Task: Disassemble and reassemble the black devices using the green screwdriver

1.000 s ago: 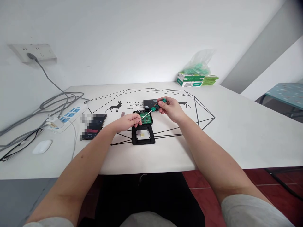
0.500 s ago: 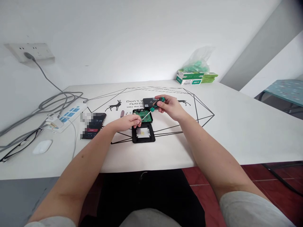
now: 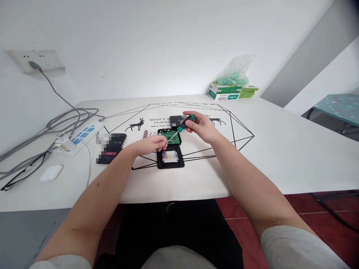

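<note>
My right hand [image 3: 200, 127] grips a green-and-black screwdriver [image 3: 183, 125] whose shaft slants down-left onto a green circuit board [image 3: 173, 137] in a black casing. My left hand [image 3: 153, 144] has its fingers pinched at the board's left edge, by the screwdriver tip. Just in front of the board lies a black square frame [image 3: 170, 157] with a small pale piece inside. Behind the board, partly hidden by my right hand, sits a black cover [image 3: 176, 120].
A phone [image 3: 112, 147] lies left of the board, with a small brown item [image 3: 145, 134] between them. A power strip [image 3: 80, 137], grey cables [image 3: 64, 121], white earbud case [image 3: 51, 173] and glasses [image 3: 22, 173] are far left. Green boxes [image 3: 232, 92] under a plastic bag stand at the back.
The screwdriver handle has turned slightly in my right hand's fingers. My left hand stays at the board's edge. The view has shifted a little.
</note>
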Motion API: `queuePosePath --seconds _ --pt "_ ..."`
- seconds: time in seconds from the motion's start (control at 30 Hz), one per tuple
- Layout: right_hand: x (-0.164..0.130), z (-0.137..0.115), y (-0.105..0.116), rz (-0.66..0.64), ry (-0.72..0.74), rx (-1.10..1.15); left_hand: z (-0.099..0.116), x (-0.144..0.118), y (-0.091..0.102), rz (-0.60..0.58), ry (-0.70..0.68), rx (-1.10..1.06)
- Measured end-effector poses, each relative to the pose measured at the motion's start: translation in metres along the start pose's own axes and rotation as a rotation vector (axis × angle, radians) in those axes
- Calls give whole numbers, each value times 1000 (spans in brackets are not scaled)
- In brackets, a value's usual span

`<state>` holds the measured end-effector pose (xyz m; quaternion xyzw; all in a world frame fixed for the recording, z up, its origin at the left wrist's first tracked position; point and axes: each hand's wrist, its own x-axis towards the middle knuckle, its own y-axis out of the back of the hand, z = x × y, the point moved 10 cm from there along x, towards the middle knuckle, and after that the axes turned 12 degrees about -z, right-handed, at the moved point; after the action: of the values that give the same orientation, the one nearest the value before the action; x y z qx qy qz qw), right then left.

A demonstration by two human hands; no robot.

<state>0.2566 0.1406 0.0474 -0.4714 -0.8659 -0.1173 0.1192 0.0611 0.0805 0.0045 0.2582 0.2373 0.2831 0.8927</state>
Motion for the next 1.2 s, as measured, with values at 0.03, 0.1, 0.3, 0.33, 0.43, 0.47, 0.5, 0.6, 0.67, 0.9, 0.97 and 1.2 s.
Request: queuePosePath --seconds 0.03,0.1,0.3,0.33,0.43,0.47,0.5,0.6,0.67,0.9,0.97,1.2 --pt "1 -1 -2 -4 22 -12 -1 0 1 4 15 5" --pt "2 -4 -7 -6 96 -50 -4 0 3 16 42 29" --pt "0 -17 -45 85 293 -225 -1 3 0 -38 34 157" --pt "-2 -19 -51 104 306 -249 0 3 -2 -57 30 175" --pt "-8 -29 -69 129 357 -327 -1 1 -1 -76 51 206" --pt "-10 -32 -74 126 370 -353 -2 0 -1 -74 62 209" --pt "-11 -34 -77 121 379 -378 -3 -1 0 -74 72 213" --pt "-11 -37 -83 96 394 -438 -4 -2 -1 -78 102 242" --pt "-10 -38 -87 70 405 -470 -3 -1 -2 -75 115 263" --pt "-9 -42 -106 11 423 -581 2 0 -4 -59 122 246" --pt "-8 -40 -109 10 415 -600 3 0 -3 -52 117 256" --pt "-8 -42 -115 20 479 -668 0 0 -2 -42 142 286"
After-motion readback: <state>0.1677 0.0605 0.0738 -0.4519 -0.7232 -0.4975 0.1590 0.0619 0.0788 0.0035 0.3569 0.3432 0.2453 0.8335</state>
